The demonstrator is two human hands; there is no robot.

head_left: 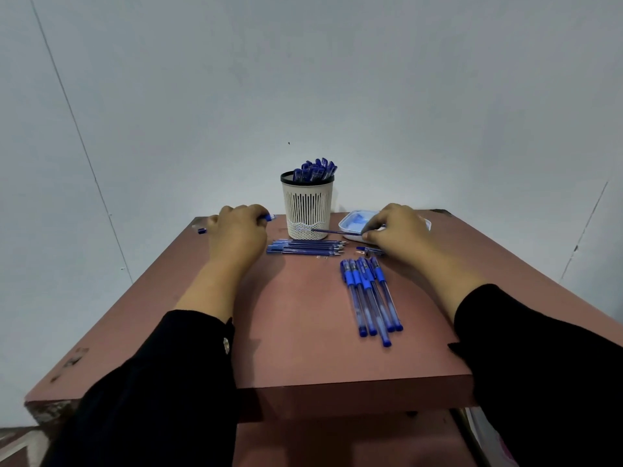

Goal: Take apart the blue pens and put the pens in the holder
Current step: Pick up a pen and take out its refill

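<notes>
Gripping a pen barrel (pixel 269 217), the left hand (pixel 237 232) rests at the far left of the tabletop (pixel 303 348); its fingers are curled round the barrel, whose blue ends stick out on both sides of the fist. Right hand (pixel 396 227) is at the far right, fingers (pixel 367 234) pinching one end of a thin refill (pixel 325 231) that points left toward the base of the holder (pixel 307 210), its tip just in front of the holder wall.

Holder: white, slotted, black rim, upright at the far edge between the two hands. Blue caps (pixel 315 170) stick up out of it, bunched and leaning right.

Refill row (pixel 305 247): several thin refills lie side by side on the tabletop just in front of the holder, running left to right, tips to the right.

Pens (pixel 371 294): five whole blue pens lie together right of centre, roughly parallel, running away from the viewer, grip ends far, nearer ends fanned unevenly.

Tray (pixel 350 221): shallow white dish behind the right hand, partly hidden by it; pale blue contents, not resolvable.

Small blue part (pixel 369 250) lies just below the right hand, between tray and pens; cannot tell which part it is.

Both forearms wear black sleeves (pixel 161 382).
</notes>
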